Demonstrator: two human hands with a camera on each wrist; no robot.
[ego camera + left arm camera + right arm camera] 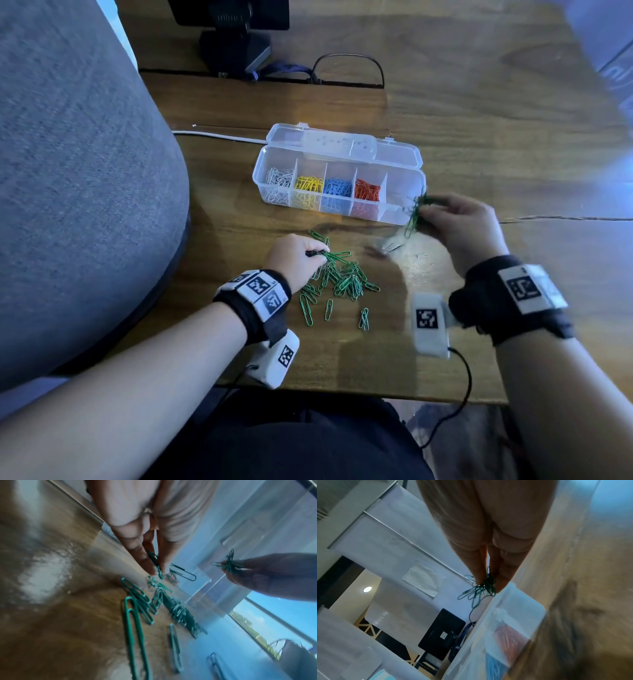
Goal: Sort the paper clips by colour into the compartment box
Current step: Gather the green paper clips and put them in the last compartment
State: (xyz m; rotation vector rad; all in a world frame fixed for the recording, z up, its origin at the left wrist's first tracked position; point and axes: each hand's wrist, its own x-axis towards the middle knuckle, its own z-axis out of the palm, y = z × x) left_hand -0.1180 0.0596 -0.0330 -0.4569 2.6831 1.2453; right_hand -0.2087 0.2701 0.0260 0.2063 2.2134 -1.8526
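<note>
Green clips [337,279] lie heaped on the table [479,137], where my left hand [296,255] pinches a few. Beyond, I see the open box [342,171] holding white, yellow, blue and red clips. My right hand [459,226] grips a green bunch [416,214] at the box's empty right compartment.

The clear plastic compartment box [404,212] lies open on the wooden table, lid tipped back toward 12 o'clock. From 9 to 3 o'clock its compartments hold white clips [278,181], yellow clips [309,188], blue clips [337,190] and red clips [367,194]; the last one looks empty. A bunch of green clips [416,214] hangs pinched over its 3 o'clock end. Loose green paper clips [344,279] lie scattered in a heap at 6 o'clock from the box.
</note>
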